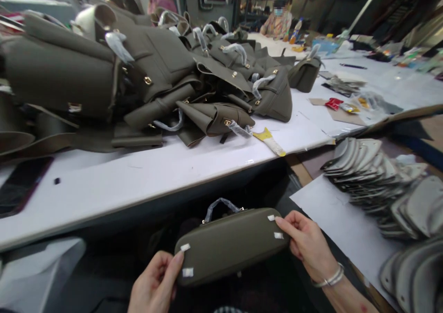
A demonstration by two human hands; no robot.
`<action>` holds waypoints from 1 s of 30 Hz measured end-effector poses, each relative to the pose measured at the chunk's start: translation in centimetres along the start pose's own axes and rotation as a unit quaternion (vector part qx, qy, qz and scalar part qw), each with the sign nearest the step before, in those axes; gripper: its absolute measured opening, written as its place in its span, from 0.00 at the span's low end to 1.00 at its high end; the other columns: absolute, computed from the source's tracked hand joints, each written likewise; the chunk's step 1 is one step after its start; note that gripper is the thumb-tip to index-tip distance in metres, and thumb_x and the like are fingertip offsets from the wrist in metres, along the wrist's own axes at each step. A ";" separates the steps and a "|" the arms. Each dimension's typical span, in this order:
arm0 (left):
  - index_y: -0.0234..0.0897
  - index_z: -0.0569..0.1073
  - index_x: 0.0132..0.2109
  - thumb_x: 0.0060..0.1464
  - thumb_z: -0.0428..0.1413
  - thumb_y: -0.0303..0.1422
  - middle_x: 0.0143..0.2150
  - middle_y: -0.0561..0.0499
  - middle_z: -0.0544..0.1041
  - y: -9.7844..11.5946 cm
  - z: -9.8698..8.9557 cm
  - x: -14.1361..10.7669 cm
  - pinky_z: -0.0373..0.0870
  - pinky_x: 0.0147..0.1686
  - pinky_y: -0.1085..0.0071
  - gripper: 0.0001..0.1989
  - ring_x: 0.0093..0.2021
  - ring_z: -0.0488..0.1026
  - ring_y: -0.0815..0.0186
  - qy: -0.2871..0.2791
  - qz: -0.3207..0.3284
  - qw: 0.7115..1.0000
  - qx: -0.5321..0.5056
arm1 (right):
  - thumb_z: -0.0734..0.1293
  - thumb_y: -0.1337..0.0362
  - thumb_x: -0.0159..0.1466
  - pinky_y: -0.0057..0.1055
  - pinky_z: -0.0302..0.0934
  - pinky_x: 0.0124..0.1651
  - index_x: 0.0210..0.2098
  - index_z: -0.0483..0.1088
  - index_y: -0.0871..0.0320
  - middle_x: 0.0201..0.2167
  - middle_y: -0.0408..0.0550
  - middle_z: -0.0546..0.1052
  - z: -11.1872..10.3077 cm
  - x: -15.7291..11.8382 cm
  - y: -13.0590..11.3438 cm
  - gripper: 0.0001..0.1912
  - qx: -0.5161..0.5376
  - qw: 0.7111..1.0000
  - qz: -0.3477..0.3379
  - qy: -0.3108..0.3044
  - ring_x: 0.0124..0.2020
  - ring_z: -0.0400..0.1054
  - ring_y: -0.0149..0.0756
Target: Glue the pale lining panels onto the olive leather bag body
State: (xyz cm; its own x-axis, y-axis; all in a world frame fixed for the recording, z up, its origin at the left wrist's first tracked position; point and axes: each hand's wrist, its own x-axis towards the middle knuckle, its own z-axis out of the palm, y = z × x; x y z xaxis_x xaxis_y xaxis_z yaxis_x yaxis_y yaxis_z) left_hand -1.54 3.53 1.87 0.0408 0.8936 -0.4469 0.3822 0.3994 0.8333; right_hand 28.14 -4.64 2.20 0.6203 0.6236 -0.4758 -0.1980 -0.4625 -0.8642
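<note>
An olive-grey handbag [230,246] is held up in front of me, below the table's near edge, with a broad flat side facing me. Small white tabs sit near both of its ends, two at each. Its handle [221,202], wrapped in clear plastic, arches along the far side. My left hand [157,276] grips the left end, thumb pressed on the face beside a tab. The right end is pinched by my right hand [304,239], thumb on the upper corner by another tab. The fingers behind the bag are partly hidden.
A large heap of similar handbags [166,59] covers the white table [138,174]. A yellow and white tool [270,141] lies at its edge, a dark phone [20,188] at left. Stacked curved pieces [363,179] stand at right. A masked person [278,22] sits across.
</note>
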 end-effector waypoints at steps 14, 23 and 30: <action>0.38 0.65 0.26 0.52 0.58 0.54 0.16 0.59 0.61 -1.5 -0.3 0.7 0.52 0.19 0.77 0.23 0.17 0.58 0.73 -0.006 0.083 0.996 0.014 | 0.78 0.47 0.46 0.19 0.40 0.10 0.27 0.59 0.56 0.14 0.29 0.59 0.3 -0.5 -0.1 0.28 0.042 0.999 -0.025 -0.001 0.09 0.45 0.19; 0.44 0.71 0.59 0.58 0.45 0.20 0.70 0.49 0.61 1.0 -1.5 1.1 0.54 0.67 0.50 0.26 0.71 0.52 0.56 -0.052 0.481 0.815 0.319 | 0.55 0.67 0.68 0.48 0.63 0.60 0.58 0.68 0.53 0.59 0.51 0.70 -0.3 0.4 -0.3 0.22 -0.350 0.815 -0.459 -0.052 0.60 0.62 0.45; 0.32 0.74 0.54 0.57 0.46 0.21 0.61 0.41 0.72 2.6 -0.5 0.5 0.59 0.66 0.51 0.21 0.64 0.66 0.56 -0.103 0.526 0.753 0.382 | 0.59 0.63 0.70 0.52 0.51 0.68 0.62 0.64 0.59 0.61 0.52 0.70 1.0 -0.7 -1.4 0.22 -0.499 0.648 -0.570 -0.085 0.66 0.56 0.47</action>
State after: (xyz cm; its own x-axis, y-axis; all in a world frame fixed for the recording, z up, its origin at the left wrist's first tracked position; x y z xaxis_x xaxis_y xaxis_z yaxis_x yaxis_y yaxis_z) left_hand -0.96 5.14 3.98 0.8040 0.5514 0.2227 0.4550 -0.8115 0.3666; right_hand 27.27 -3.78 3.58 -0.1770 0.9396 0.2931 0.9559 0.2350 -0.1761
